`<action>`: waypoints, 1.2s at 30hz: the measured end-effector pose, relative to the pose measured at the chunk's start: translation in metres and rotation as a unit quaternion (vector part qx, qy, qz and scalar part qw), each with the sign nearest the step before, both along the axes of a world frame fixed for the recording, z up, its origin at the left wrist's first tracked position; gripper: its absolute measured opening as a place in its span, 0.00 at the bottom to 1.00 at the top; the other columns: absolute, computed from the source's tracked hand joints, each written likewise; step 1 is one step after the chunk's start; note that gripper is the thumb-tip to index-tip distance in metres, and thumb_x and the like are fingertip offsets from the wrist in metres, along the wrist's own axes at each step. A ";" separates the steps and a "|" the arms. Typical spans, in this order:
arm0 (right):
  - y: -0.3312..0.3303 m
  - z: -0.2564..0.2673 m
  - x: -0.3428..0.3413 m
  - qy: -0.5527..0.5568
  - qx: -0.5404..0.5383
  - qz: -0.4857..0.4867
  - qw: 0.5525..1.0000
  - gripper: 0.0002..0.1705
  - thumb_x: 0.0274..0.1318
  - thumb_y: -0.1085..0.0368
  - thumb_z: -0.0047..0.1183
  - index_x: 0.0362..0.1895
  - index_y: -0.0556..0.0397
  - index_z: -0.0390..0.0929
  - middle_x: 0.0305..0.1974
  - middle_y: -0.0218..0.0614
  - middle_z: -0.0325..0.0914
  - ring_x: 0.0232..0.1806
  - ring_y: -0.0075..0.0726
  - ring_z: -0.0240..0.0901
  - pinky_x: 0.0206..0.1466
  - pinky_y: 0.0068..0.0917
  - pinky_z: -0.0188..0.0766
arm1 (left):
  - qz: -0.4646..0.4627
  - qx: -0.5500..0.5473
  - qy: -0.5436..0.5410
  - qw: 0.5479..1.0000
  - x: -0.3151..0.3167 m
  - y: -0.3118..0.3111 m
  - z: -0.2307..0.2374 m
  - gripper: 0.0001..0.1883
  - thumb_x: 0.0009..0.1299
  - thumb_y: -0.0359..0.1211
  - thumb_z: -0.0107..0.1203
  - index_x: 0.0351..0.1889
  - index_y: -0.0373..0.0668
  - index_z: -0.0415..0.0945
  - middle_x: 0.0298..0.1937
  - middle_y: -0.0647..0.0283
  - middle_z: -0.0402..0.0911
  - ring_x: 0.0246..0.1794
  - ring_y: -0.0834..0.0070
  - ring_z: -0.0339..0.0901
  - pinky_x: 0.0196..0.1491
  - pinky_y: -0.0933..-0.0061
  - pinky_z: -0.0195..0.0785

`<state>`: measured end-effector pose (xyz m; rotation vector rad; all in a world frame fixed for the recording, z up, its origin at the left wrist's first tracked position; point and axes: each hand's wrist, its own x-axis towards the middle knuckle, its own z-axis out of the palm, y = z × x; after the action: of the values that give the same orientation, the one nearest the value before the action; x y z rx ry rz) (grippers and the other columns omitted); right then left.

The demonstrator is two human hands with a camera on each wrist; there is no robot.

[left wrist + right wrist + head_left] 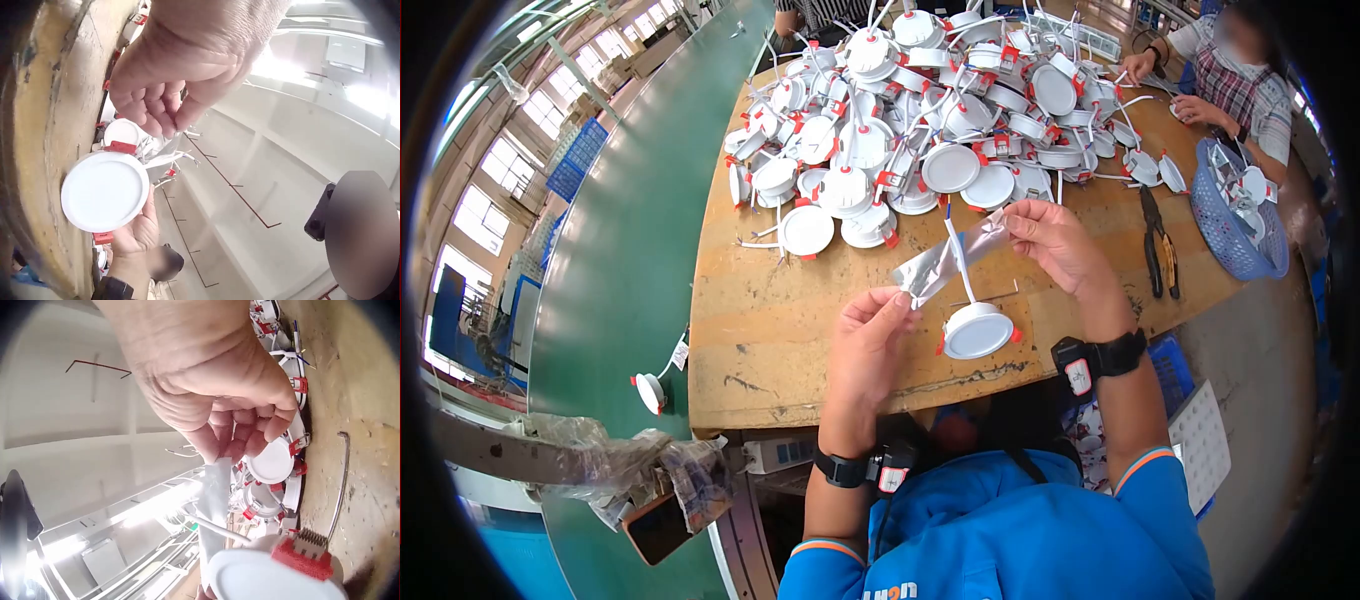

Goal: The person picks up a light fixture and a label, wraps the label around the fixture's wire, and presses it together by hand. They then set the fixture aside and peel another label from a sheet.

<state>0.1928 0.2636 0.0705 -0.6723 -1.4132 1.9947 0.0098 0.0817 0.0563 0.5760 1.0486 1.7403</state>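
A shiny silvery strip [927, 272] is stretched at a slant between both hands above the wooden table. My left hand [870, 335] pinches its lower end between thumb and fingers. At the upper end, the right hand [1055, 245] pinches it the same way. A round white downlight [978, 332] with red clips sits below the strip, close to the table's front edge. Its white cable [957, 250] rises across the strip in the head view. In the right wrist view, the strip [215, 506] runs down from the fingertips past the downlight's cable.
A large pile of downlights [920, 110] covers the table's far side. Pliers [1157, 245] and a blue basket [1240, 220] are on the right, near another person [1235, 80]. A thin bent metal rod [342, 481] lies on the table. Left is a green conveyor belt [615, 270] bearing one downlight [649, 393].
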 end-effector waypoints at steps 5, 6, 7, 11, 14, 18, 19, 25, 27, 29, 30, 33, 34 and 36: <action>0.013 -0.012 0.009 0.084 -0.061 0.066 0.992 0.06 0.53 0.65 0.56 0.37 0.49 0.76 0.36 0.26 0.76 0.36 0.19 0.69 0.41 0.20 0.65 | 0.020 0.011 0.072 0.997 0.003 0.000 -0.001 0.04 0.65 0.27 0.54 0.35 0.36 0.76 0.29 0.64 0.79 0.28 0.82 0.73 0.36 0.82 0.66; 0.012 -0.013 0.011 0.095 -0.067 0.066 0.991 0.06 0.53 0.65 0.56 0.37 0.49 0.76 0.36 0.26 0.76 0.36 0.20 0.69 0.41 0.21 0.66 | 0.026 0.017 0.095 0.995 0.005 -0.001 -0.001 0.04 0.65 0.27 0.55 0.35 0.36 0.76 0.29 0.64 0.79 0.28 0.82 0.73 0.36 0.82 0.65; 0.011 -0.014 0.013 0.106 -0.074 0.067 0.989 0.06 0.53 0.66 0.56 0.37 0.48 0.76 0.36 0.26 0.76 0.37 0.21 0.69 0.42 0.21 0.66 | 0.032 0.022 0.117 0.992 0.007 -0.001 0.000 0.04 0.65 0.27 0.55 0.34 0.36 0.76 0.29 0.65 0.79 0.28 0.83 0.72 0.36 0.83 0.65; 0.009 -0.012 0.018 0.140 -0.092 0.088 0.982 0.06 0.54 0.64 0.55 0.36 0.49 0.76 0.35 0.25 0.76 0.36 0.20 0.69 0.42 0.22 0.66 | 0.026 0.016 0.131 0.991 0.013 -0.003 0.007 0.04 0.64 0.28 0.55 0.34 0.36 0.76 0.29 0.66 0.78 0.29 0.84 0.71 0.36 0.84 0.63; 0.011 -0.008 0.020 0.165 -0.142 0.062 0.974 0.08 0.54 0.62 0.55 0.36 0.50 0.77 0.35 0.24 0.75 0.35 0.18 0.68 0.40 0.20 0.64 | 0.028 0.016 0.129 0.991 0.018 -0.001 0.010 0.05 0.64 0.27 0.56 0.35 0.36 0.77 0.31 0.67 0.79 0.31 0.85 0.72 0.37 0.84 0.63; 0.005 -0.006 0.023 0.080 -0.026 -0.050 0.995 0.07 0.56 0.62 0.53 0.37 0.50 0.76 0.34 0.24 0.75 0.34 0.21 0.70 0.40 0.18 0.65 | 0.037 0.012 0.138 0.990 0.017 0.000 0.005 0.05 0.64 0.26 0.55 0.36 0.35 0.77 0.34 0.67 0.79 0.34 0.85 0.72 0.40 0.84 0.64; -0.004 -0.001 0.024 0.038 0.030 -0.071 0.996 0.07 0.56 0.62 0.53 0.37 0.49 0.75 0.34 0.24 0.75 0.34 0.22 0.70 0.41 0.18 0.66 | 0.045 0.007 0.141 0.989 0.018 0.001 0.004 0.05 0.64 0.26 0.55 0.36 0.35 0.77 0.34 0.67 0.79 0.34 0.85 0.73 0.40 0.84 0.64; -0.092 0.012 -0.006 -0.261 0.542 -0.080 0.795 0.31 0.38 0.60 0.63 0.51 0.52 0.69 0.45 0.39 0.69 0.49 0.43 0.64 0.54 0.34 0.62 | 0.085 0.001 0.149 0.985 0.026 0.002 0.003 0.05 0.64 0.26 0.55 0.36 0.34 0.77 0.33 0.66 0.80 0.33 0.85 0.73 0.38 0.85 0.66; -0.103 0.007 -0.015 -0.295 0.547 -0.074 0.780 0.35 0.34 0.62 0.62 0.53 0.53 0.66 0.49 0.42 0.65 0.53 0.48 0.59 0.57 0.40 0.58 | 0.086 0.008 0.162 0.983 0.032 0.003 0.003 0.05 0.64 0.26 0.55 0.36 0.33 0.77 0.33 0.66 0.80 0.32 0.85 0.73 0.38 0.84 0.66; -0.110 0.008 -0.021 -0.344 0.574 -0.101 0.736 0.31 0.33 0.65 0.59 0.49 0.55 0.68 0.49 0.42 0.65 0.56 0.50 0.56 0.59 0.47 0.54 | 0.091 0.016 0.179 0.979 0.038 0.005 0.006 0.06 0.64 0.26 0.56 0.36 0.33 0.77 0.32 0.65 0.80 0.32 0.85 0.73 0.37 0.84 0.66; -0.111 0.010 -0.023 -0.357 0.593 -0.108 0.713 0.27 0.34 0.66 0.58 0.46 0.55 0.70 0.48 0.42 0.66 0.56 0.49 0.57 0.59 0.47 0.53 | 0.094 0.019 0.189 0.977 0.041 0.005 0.009 0.06 0.64 0.26 0.56 0.36 0.33 0.77 0.32 0.65 0.80 0.32 0.85 0.73 0.37 0.84 0.66; -0.109 0.011 -0.024 -0.378 0.613 -0.108 0.685 0.15 0.37 0.70 0.54 0.36 0.55 0.74 0.45 0.40 0.70 0.55 0.47 0.59 0.57 0.48 0.53 | 0.086 0.025 0.203 0.975 0.049 0.005 0.010 0.06 0.63 0.25 0.57 0.37 0.33 0.77 0.32 0.65 0.80 0.33 0.85 0.74 0.37 0.83 0.66; -0.103 0.002 -0.024 -0.372 0.597 -0.093 0.705 0.11 0.38 0.71 0.53 0.32 0.55 0.75 0.43 0.38 0.71 0.56 0.45 0.59 0.57 0.47 0.54 | 0.080 0.027 0.205 0.975 0.052 0.006 0.010 0.06 0.62 0.25 0.57 0.37 0.33 0.77 0.32 0.65 0.80 0.33 0.85 0.74 0.37 0.83 0.66; -0.097 0.000 -0.021 -0.345 0.577 -0.090 0.735 0.06 0.41 0.72 0.51 0.28 0.54 0.76 0.40 0.37 0.73 0.54 0.44 0.62 0.54 0.43 0.57 | 0.066 0.044 0.233 0.969 0.057 0.007 0.007 0.07 0.63 0.23 0.55 0.38 0.33 0.77 0.34 0.65 0.80 0.36 0.83 0.74 0.41 0.82 0.66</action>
<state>0.1720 0.1665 0.0701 -0.8737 -2.4627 0.3565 0.0667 0.0887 0.0629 1.0262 1.3611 1.8174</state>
